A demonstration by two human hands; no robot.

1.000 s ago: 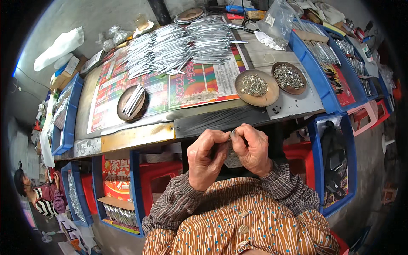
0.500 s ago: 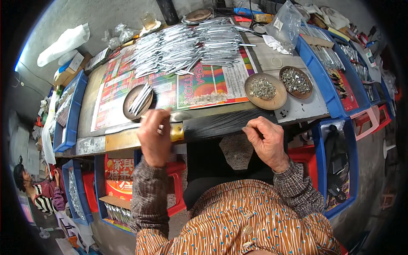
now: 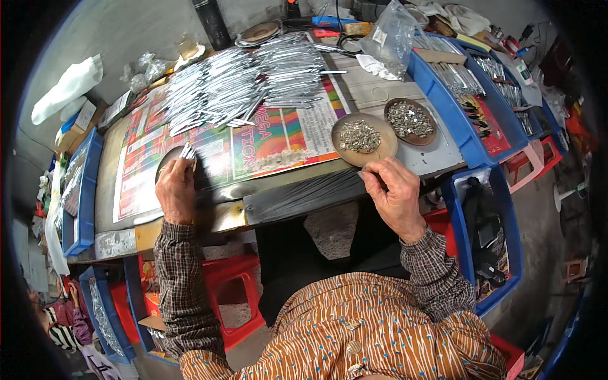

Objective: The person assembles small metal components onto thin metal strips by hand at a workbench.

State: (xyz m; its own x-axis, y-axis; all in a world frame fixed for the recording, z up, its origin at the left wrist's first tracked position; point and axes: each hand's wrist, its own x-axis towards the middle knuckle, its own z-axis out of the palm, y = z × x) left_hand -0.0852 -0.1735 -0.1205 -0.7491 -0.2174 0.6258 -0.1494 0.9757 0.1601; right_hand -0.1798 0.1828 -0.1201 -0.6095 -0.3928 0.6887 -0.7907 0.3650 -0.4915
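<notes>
My left hand [image 3: 176, 195] is over a small dark dish [image 3: 163, 158] at the left of the table. Its fingers are closed at the near ends of slim silver metal strips [image 3: 187, 151] lying in the dish, and the hand partly covers both. My right hand [image 3: 396, 195] is at the near rim of a round wooden plate [image 3: 337, 147] bearing a heap of tiny metal pieces [image 3: 360, 137]. Its thumb and forefinger are drawn together; anything between them is too small to make out. A darker bowl [image 3: 432, 134] of larger shiny bits stands just beyond, to the right.
Many silver strips [image 3: 234, 82] are piled at the back on colourful printed sheets [image 3: 297, 130]. Blue trays flank the table, one at the left [image 3: 87, 202] and one at the right [image 3: 443, 104]. A clear plastic bag [image 3: 387, 41] stands behind. Red stools [image 3: 237, 288] are below.
My left hand has gone left from the table's front edge to the dish of strips. My right hand has come to the wooden plate's rim. The whole view has shifted.
</notes>
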